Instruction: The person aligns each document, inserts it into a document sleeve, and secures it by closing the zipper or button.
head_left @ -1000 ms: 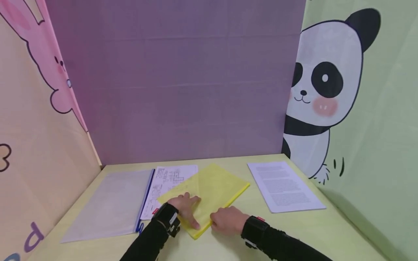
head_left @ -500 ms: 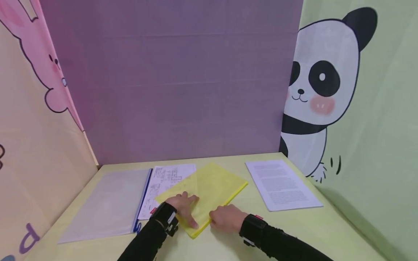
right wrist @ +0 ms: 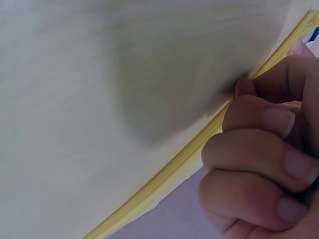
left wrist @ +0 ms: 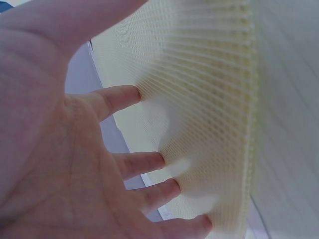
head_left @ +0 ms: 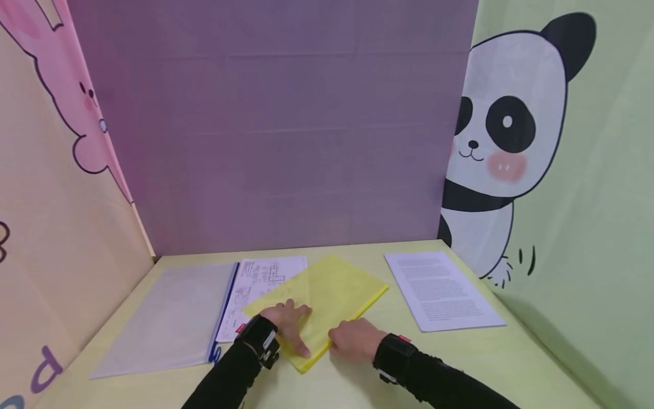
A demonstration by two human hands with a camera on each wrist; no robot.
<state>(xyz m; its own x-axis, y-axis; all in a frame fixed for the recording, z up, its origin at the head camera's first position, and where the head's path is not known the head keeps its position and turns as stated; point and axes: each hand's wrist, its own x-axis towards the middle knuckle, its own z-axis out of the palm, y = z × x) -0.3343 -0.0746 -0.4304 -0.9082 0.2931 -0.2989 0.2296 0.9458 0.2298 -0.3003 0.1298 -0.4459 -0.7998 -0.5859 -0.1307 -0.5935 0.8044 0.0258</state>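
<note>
A yellow mesh document pouch lies slantwise on the table, its thick yellow edge facing the right hand. The left hand rests on the near left part of the pouch with fingers spread. In the left wrist view its straight fingertips press into the mesh. At the yellow edge, the right hand pinches the strip between thumb and forefinger. The right wrist view shows its other fingers curled beside the yellow strip; just what the pinch encloses is hidden.
Partly under the pouch is a white sheet with diagrams. Left of it lies a translucent pouch with a blue edge and a blue loop. A printed paper lies at the right. Fabric walls surround the table.
</note>
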